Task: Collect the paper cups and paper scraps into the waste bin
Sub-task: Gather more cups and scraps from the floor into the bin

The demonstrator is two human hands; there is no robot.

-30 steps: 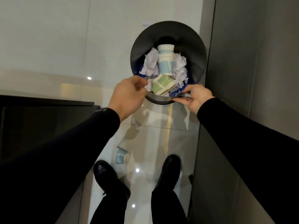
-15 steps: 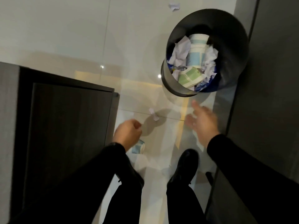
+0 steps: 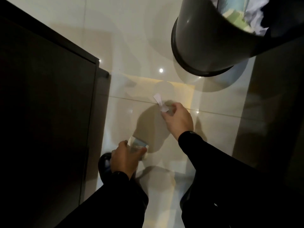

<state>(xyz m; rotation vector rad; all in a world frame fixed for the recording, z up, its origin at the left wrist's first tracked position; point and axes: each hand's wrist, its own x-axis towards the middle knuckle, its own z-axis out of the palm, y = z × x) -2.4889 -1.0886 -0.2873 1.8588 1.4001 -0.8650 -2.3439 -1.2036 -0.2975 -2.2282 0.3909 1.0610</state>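
Long black sleeves to the wrists, bare left hand [image 3: 123,159] & right hand [image 3: 178,120]; black trousers, glossy black shoe [image 3: 105,163] near left.

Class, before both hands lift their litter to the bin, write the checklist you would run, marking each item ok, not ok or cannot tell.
1. Left hand around the cup: ok, fingers wrap it, though blurred.
2. Right hand pinching the paper scrap: cannot tell, fingertips are at its end.
3. Bin upright and within reach: ok.
4. Room left in the bin: cannot tell, its opening is cut off.
5. Floor between hands and bin free of obstacles: ok.
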